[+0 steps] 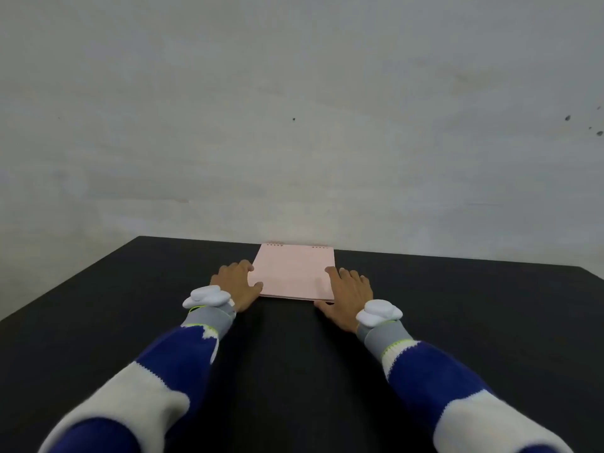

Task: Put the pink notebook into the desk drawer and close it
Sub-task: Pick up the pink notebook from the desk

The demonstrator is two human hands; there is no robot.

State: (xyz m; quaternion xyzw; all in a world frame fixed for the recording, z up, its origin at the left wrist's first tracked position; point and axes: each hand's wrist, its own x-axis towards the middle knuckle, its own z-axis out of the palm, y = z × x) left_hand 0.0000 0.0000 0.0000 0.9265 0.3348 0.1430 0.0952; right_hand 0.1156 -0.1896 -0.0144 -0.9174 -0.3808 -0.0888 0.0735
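The pink notebook [295, 272] lies flat on the black desk [130, 305], near its far edge by the wall. My left hand [237, 282] rests against the notebook's left edge, thumb at the near left corner. My right hand [348, 297] lies at the right edge, one fingertip on the cover and the thumb under the near right corner. Both hands touch the notebook with fingers spread; it still sits on the desk. No drawer is in view.
A pale grey wall [294, 125] rises right behind the desk's far edge. The desk top stretches dark and wide on both sides of my arms. White trackers sit on both wrists.
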